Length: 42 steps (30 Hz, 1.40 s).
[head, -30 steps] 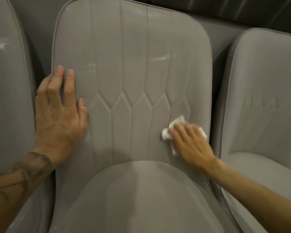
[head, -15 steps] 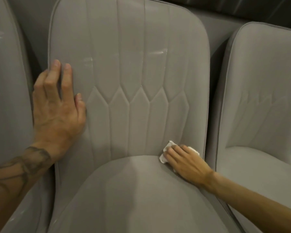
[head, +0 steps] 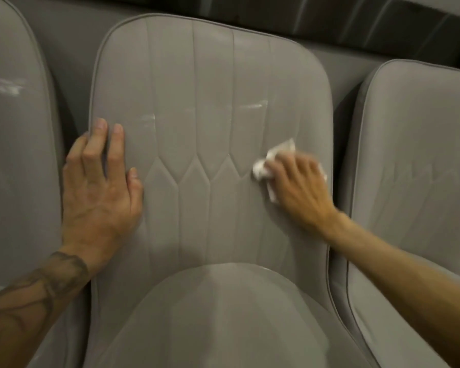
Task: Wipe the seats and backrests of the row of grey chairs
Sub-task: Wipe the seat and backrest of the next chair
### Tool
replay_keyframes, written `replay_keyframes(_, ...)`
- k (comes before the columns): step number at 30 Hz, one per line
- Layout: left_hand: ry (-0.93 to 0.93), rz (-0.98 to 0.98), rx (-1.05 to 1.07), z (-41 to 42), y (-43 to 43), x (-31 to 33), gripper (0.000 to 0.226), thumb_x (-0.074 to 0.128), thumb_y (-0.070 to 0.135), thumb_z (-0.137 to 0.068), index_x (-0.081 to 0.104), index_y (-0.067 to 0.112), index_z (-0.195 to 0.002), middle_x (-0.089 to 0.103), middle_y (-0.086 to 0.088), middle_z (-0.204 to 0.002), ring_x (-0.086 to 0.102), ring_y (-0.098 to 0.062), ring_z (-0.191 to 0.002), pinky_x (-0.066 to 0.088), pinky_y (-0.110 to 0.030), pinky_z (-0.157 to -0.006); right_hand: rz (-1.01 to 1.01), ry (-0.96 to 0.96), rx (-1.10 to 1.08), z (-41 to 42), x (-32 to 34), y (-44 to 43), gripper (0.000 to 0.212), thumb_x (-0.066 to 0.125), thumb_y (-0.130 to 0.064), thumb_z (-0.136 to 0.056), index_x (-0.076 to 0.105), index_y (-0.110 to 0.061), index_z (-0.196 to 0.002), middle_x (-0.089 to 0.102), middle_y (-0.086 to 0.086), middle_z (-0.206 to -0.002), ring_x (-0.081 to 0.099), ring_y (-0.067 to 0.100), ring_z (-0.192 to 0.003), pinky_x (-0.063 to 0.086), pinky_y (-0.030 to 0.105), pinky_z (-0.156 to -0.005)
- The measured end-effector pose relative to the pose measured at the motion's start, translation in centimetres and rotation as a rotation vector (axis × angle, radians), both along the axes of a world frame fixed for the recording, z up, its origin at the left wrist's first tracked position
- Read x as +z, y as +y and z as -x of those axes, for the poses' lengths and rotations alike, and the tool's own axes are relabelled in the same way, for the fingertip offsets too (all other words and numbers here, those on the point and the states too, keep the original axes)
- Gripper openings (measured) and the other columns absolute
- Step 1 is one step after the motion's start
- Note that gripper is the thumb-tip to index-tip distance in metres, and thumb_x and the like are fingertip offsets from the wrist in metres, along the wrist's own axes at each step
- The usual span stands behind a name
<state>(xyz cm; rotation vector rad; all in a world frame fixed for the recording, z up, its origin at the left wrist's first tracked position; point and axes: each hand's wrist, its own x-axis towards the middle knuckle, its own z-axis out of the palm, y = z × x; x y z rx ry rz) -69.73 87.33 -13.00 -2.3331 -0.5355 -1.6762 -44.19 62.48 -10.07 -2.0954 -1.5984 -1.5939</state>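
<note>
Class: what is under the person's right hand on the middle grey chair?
A crumpled white cloth, pressed by the right hand against the grey stitched backrest. Its edges poke out beyond the fingers; its middle is covered.

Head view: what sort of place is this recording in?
Probably an indoor seating area, perhaps a waiting room or hall. Three matching grey padded seats stand side by side: the left chair, middle chair and right chair, before a grey wall.
</note>
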Motion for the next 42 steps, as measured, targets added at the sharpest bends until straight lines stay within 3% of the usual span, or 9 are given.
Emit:
replay_keyframes(5,0.0,-0.004,-0.001,0.0,0.1,0.0,0.061,0.044,0.02,-0.107,0.027,0.002,-0.162,0.031,-0.029,-0.161,0.039,-0.051,-0.139,0.029,-0.055,-0.123,-0.41,0.104,-0.031,-1.1,6.8,5.1,0.022,0.047,-0.03,-0.103,0.052,-0.017,-0.119,0.052,0.01,-0.115,0.043,0.026,-0.095,0.03,0.035,-0.081)
replay_keyframes(11,0.013,-0.001,-0.001,0.1,0.3,0.1,0.062,0.045,0.021,-0.106,0.027,0.002,-0.163,0.031,-0.028,-0.162,0.038,-0.052,-0.139,0.027,-0.053,-0.125,-0.163,0.064,0.072,0.2,3.4,4.3,0.02,0.05,-0.025,-0.103,0.054,-0.011,-0.118,0.056,0.015,-0.114,0.049,0.032,-0.095,0.04,0.043,-0.084)
replay_keyframes(15,0.008,0.0,0.003,0.1,0.3,0.1,0.063,0.045,0.02,-0.106,0.027,0.003,-0.163,0.032,-0.028,-0.162,0.039,-0.052,-0.139,0.027,-0.053,-0.125,-0.379,0.08,0.067,-0.7,10.6,7.9,0.023,0.05,-0.03,-0.1,0.051,-0.015,-0.117,0.056,0.015,-0.114,0.046,0.03,-0.096,0.033,0.038,-0.082)
replay_keyframes(18,0.004,-0.007,0.009,0.0,0.3,-0.1,0.063,0.045,0.019,-0.106,0.026,0.003,-0.163,0.031,-0.027,-0.162,0.04,-0.052,-0.139,0.029,-0.054,-0.124,-0.577,0.207,0.07,0.0,10.4,9.3,0.025,0.046,-0.032,-0.103,0.057,-0.012,-0.115,0.056,0.013,-0.114,0.049,0.03,-0.095,0.037,0.04,-0.081)
replay_keyframes(24,0.01,-0.012,-0.016,0.2,0.4,0.1,0.062,0.045,0.02,-0.106,0.027,0.002,-0.163,0.032,-0.029,-0.161,0.039,-0.053,-0.139,0.028,-0.054,-0.124,-0.272,0.158,0.12,1.8,2.8,6.6,0.02,0.052,-0.025,-0.102,0.045,-0.015,-0.117,0.058,0.015,-0.116,0.051,0.034,-0.098,0.038,0.042,-0.086)
replay_keyframes(29,0.01,0.02,-0.027,0.3,0.2,0.1,0.061,0.044,0.022,-0.107,0.027,0.003,-0.162,0.032,-0.027,-0.161,0.038,-0.051,-0.14,0.027,-0.053,-0.125,-0.5,0.153,0.092,0.2,11.4,9.6,0.028,0.048,-0.032,-0.101,0.055,-0.012,-0.118,0.057,0.017,-0.114,0.051,0.033,-0.098,0.04,0.044,-0.083)
replay_keyframes(32,-0.006,0.02,-0.048,0.3,0.3,-0.1,0.06,0.043,0.022,-0.107,0.028,0.003,-0.162,0.033,-0.027,-0.161,0.039,-0.05,-0.139,0.028,-0.053,-0.124,-0.661,0.22,0.042,0.6,11.6,10.8,0.03,0.047,-0.032,-0.102,0.059,-0.009,-0.115,0.057,0.015,-0.115,0.053,0.033,-0.098,0.041,0.045,-0.082)
replay_keyframes(38,-0.02,0.02,-0.096,0.2,0.6,-0.2,0.06,0.043,0.021,-0.108,0.028,0.004,-0.163,0.031,-0.027,-0.161,0.04,-0.051,-0.139,0.03,-0.055,-0.124,-0.408,0.204,0.102,2.7,2.4,8.6,0.022,0.052,-0.025,-0.101,0.044,-0.016,-0.119,0.057,0.016,-0.118,0.053,0.036,-0.1,0.042,0.046,-0.088)
replay_keyframes(42,-0.023,0.042,-0.119,0.3,0.4,0.1,0.059,0.045,0.019,-0.106,0.031,0.002,-0.161,0.034,-0.029,-0.16,0.041,-0.054,-0.138,0.031,-0.058,-0.122,-0.446,0.152,0.094,1.7,6.2,9.5,0.024,0.054,-0.027,-0.099,0.045,-0.016,-0.119,0.057,0.016,-0.118,0.05,0.033,-0.099,0.038,0.043,-0.085)
